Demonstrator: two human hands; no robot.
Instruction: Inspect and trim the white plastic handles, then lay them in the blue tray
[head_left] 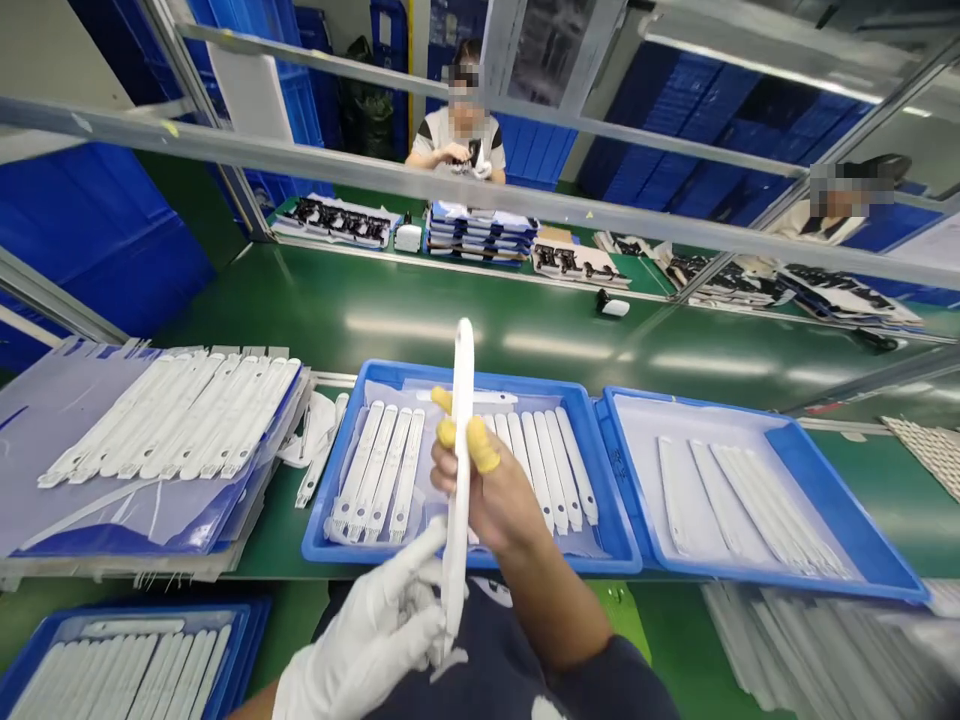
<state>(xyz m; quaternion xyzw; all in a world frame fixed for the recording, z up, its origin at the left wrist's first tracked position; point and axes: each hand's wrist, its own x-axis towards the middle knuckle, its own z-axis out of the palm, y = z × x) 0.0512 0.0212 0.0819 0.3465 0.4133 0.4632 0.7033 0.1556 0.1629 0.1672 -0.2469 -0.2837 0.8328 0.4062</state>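
Observation:
A long white plastic strip-shaped part (463, 400) stands upright on edge between my two hands, its rounded end with a small hole at the top. My right hand (491, 480), bare except for yellow finger cots, grips it around the middle. Lower down, my left hand (375, 630) in a white glove has its fingers closed on the part's bottom end. Behind and below them is a blue tray (319, 520) lined with thin sheet, where similar white parts (375, 470) lie in rows on both sides.
A second blue tray (862, 560) with white parts adjoins on the right. At left, white parts (172, 415) cover a stack of purple sheets (90, 370). Another filled tray (45, 620) sits lower left. Beyond metal rails (375, 175), two people work among black parts (337, 220).

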